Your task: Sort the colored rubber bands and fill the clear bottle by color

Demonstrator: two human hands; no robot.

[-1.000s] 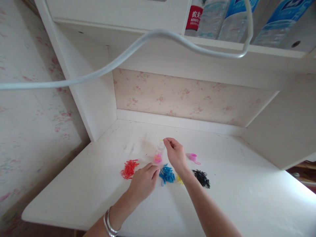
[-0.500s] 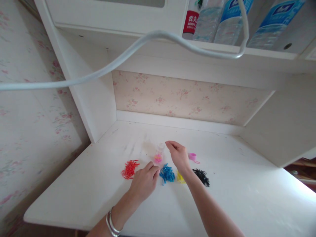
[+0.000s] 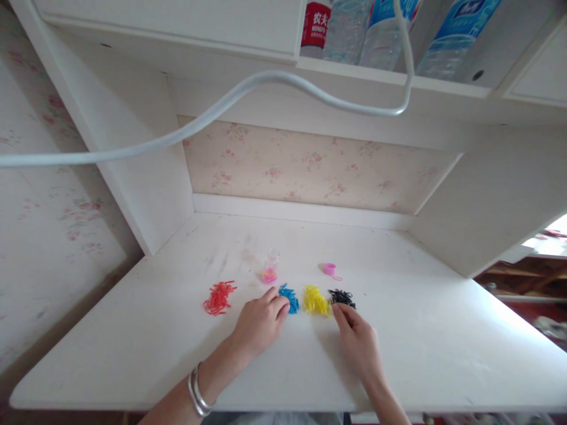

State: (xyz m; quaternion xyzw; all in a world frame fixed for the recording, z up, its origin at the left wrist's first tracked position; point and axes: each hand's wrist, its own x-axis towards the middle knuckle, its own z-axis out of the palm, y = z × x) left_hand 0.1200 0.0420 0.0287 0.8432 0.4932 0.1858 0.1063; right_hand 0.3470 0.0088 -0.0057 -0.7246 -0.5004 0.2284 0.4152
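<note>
Small piles of tiny rubber bands lie in a row on the white desk (image 3: 133, 330): red (image 3: 218, 297), blue (image 3: 289, 297), yellow (image 3: 315, 300) and black (image 3: 341, 297). A small clear bottle (image 3: 270, 267) with pink and yellow bands inside stands behind the blue pile. Its pink cap (image 3: 330, 270) lies to the right. My left hand (image 3: 261, 323) rests on the desk with curled fingers, fingertips touching the blue pile. My right hand (image 3: 358, 342) lies near the front, fingers together, tips just below the black pile. Nothing shows in either hand.
A white cable (image 3: 248, 94) hangs across the view in front of the shelf. Water bottles (image 3: 376, 29) stand on the upper shelf. White side panels close in the desk on the left and right. Floral wallpaper covers the back wall.
My right hand has drawn back from above the clear bottle to the desk's front, beside the black pile. The yellow pile is now uncovered. The left hand has stayed put.
</note>
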